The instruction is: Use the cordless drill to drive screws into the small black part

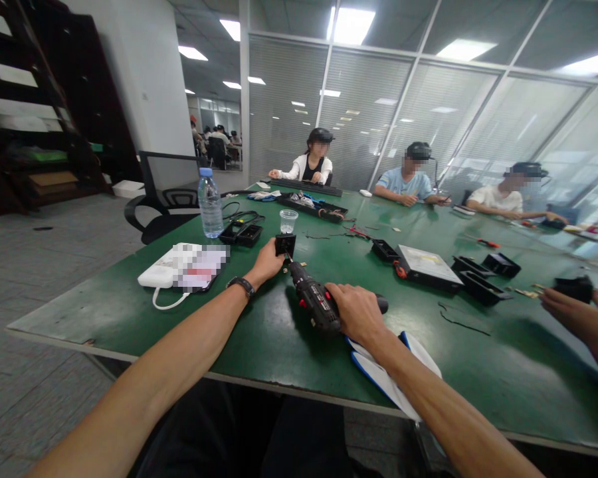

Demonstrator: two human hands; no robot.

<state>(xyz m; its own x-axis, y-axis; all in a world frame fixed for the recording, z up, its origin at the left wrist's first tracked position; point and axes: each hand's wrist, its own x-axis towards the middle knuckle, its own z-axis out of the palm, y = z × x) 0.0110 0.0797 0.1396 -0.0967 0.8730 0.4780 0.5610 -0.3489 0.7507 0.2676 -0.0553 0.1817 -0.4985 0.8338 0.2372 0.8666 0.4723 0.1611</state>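
My left hand (268, 261) is closed on a small black boxy part (285, 245), holding it upright on the green table (129, 299). My right hand (357, 311) is wrapped round the grip of a black and red electric screwdriver (313, 299). The tool's tip points at the lower edge of the black part. A watch sits on my left wrist. Under my right forearm lies a white and blue glove (379, 372).
A water bottle (210, 203), a clear plastic cup (288, 220), a white power bank (179, 267), black trays (483, 285) and a flat boxed device (426, 265) lie on the table. Three people sit at the far side. Another person's hand (578, 315) holds a black part at right.
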